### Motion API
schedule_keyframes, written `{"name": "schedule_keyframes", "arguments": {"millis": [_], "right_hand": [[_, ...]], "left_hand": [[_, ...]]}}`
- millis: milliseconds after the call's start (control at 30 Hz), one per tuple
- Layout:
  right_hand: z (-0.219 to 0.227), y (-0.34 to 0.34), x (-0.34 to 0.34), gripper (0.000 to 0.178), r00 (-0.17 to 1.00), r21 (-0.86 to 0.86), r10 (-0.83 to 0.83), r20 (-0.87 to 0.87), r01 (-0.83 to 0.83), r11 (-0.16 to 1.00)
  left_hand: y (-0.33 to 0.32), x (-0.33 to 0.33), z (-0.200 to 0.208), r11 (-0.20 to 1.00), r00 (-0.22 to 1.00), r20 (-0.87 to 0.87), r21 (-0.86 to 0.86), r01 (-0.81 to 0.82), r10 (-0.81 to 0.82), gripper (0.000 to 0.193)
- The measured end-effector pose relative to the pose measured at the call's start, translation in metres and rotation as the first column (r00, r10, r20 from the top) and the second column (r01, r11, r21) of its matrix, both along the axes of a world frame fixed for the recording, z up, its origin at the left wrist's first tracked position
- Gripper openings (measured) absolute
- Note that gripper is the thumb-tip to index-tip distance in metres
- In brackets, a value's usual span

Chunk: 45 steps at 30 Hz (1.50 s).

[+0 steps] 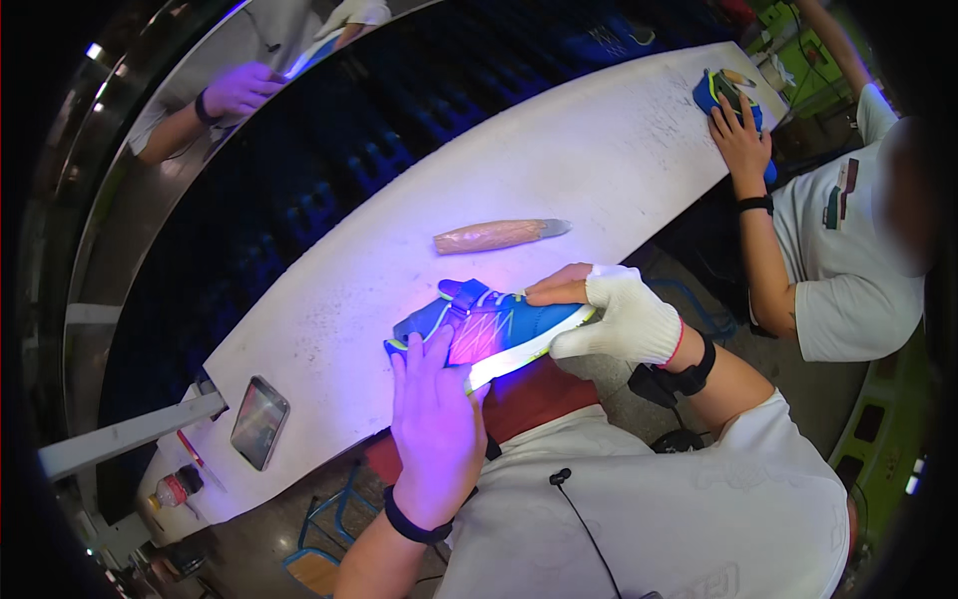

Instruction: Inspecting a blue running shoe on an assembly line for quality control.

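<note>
Shoe (494, 334), blue with a white sole and lime trim, lies on its side at the near edge of the white desk (599, 150), lit purple-pink on its side panel. Your left hand (436, 424), bare, rests flat over the heel end with fingers spread and only lightly curled; it presses rather than grips. Your right hand (624, 317), in a white knit glove with the first fingertips bare, is curled around the toe end, thumb under the sole edge, fingers laid on top: a closed hold on the shoe.

Judgement: the step looks like a close check of the upper under the coloured light. To do it well, keep the left palm off the lit panel so nothing shades it, hold the toe steady with the right hand, and roll the shoe slowly about its long axis so that each seam passes through the glow. Keep the sole on the desk, since it sits right at the edge.

Noted nearby: a tape-wrapped knife (499, 235) beyond the shoe, well apart; a phone (259, 421) to your left; a co-worker's hand (740, 140) on another blue shoe (714, 92) at the far right.
</note>
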State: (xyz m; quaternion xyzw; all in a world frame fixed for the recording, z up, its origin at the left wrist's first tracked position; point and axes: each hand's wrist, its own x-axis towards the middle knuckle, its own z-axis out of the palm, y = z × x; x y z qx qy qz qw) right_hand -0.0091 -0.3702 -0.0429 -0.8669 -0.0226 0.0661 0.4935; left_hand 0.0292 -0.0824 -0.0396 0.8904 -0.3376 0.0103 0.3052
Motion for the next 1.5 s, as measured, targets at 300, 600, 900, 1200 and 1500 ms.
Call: {"name": "schedule_keyframes", "arguments": {"millis": [300,600,900,1200,1500], "right_hand": [[-0.015,-0.001,0.045,0.055,0.965,-0.141,0.071,0.252,-0.036,0.989],[0.022,0.11,0.08,0.115,0.924,0.442,0.099,0.37,-0.269,0.856],[0.062,0.135,0.102,0.039,0.921,0.533,0.169,0.352,-0.346,0.772],[0.043,0.163,0.14,0.033,0.985,0.994,0.158,0.07,-0.081,0.067],[0.064,0.138,0.141,0.041,0.936,0.813,0.324,0.134,-0.291,0.505]], "left_hand": [[0.082,0.044,0.002,0.987,0.951,-0.305,-0.163,0.002,-0.052,0.074],[0.086,0.046,0.083,0.943,0.994,0.084,-0.32,0.094,-0.071,0.088],[0.079,0.055,0.101,0.982,0.941,-0.337,-0.163,-0.091,0.031,0.092],[0.089,0.062,0.097,0.92,0.803,-0.572,-0.204,-0.335,0.165,0.072],[0.051,0.08,0.103,0.961,0.899,-0.367,-0.044,-0.275,0.24,0.07]]}}
